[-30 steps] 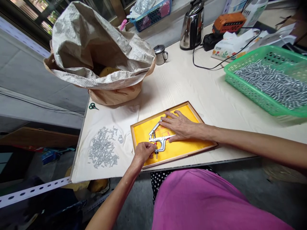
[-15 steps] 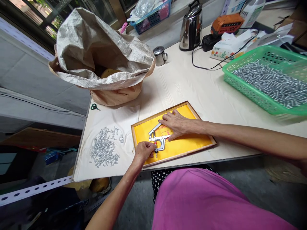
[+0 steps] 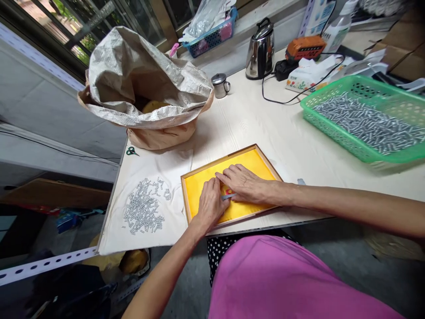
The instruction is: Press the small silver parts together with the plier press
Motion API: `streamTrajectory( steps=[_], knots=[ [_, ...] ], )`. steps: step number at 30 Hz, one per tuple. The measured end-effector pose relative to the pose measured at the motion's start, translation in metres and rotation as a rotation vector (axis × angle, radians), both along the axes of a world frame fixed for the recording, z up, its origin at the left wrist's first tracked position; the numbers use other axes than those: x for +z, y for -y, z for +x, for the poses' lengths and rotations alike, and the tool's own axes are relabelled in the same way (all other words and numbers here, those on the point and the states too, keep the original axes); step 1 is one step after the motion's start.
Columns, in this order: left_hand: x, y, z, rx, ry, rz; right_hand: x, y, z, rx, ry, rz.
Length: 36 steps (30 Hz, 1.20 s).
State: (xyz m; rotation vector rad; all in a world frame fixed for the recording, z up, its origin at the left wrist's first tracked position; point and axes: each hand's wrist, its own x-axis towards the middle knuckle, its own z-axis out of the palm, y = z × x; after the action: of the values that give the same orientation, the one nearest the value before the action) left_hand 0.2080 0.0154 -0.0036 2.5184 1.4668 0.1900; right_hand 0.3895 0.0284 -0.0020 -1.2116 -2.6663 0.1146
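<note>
My left hand (image 3: 210, 204) and my right hand (image 3: 244, 182) are close together over a shallow wooden tray (image 3: 183, 188) lined with yellow. Both are closed around a silver C-shaped hand tool (image 3: 229, 196) with a lever. Only a short strip of its metal shows between them; the rest is hidden by the fingers. Whether a small piece sits in the tool's jaw, I cannot see. Left of the tray, a loose pile of small metal pins or tubes (image 3: 142, 210) lies on a white cloth (image 3: 177, 226).
A green basket (image 3: 332, 130) full of small metal pieces stands at right. Behind the tray are a large open woven sack (image 3: 162, 137), a lidded metal mug (image 3: 220, 86) and a steel kettle (image 3: 260, 51). Small green scissors (image 3: 132, 151) lie near the table's left edge.
My left hand has moved up and right from the tool's lower rod to its frame and lever. Both hands now meet and cover most of the tool.
</note>
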Motion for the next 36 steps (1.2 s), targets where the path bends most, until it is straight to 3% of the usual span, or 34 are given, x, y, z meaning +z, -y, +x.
streamTrajectory(
  steps=[4,13,19,24,28,32,36],
  knots=[
    [-0.002,-0.003,-0.003,0.006,-0.043,0.022,-0.007,0.001,0.008,-0.043,0.073,-0.003],
    [0.004,-0.005,-0.004,0.044,-0.077,-0.012,-0.024,0.001,0.009,0.026,0.039,-0.02],
    [0.002,-0.02,-0.013,0.036,0.036,-0.085,-0.036,0.009,0.017,-0.007,-0.13,0.225],
    [-0.003,-0.035,-0.011,0.206,0.267,-0.159,-0.045,0.026,0.013,0.146,-0.198,0.31],
    [-0.004,-0.042,-0.011,0.297,0.329,-0.16,-0.043,0.039,0.009,0.112,-0.17,0.311],
    [0.008,-0.049,-0.05,0.392,0.29,-0.025,-0.051,0.043,0.012,0.051,-0.138,0.262],
    [0.022,-0.061,-0.123,0.755,-0.033,0.121,-0.068,0.04,0.016,-0.035,-0.12,0.149]
  ],
)
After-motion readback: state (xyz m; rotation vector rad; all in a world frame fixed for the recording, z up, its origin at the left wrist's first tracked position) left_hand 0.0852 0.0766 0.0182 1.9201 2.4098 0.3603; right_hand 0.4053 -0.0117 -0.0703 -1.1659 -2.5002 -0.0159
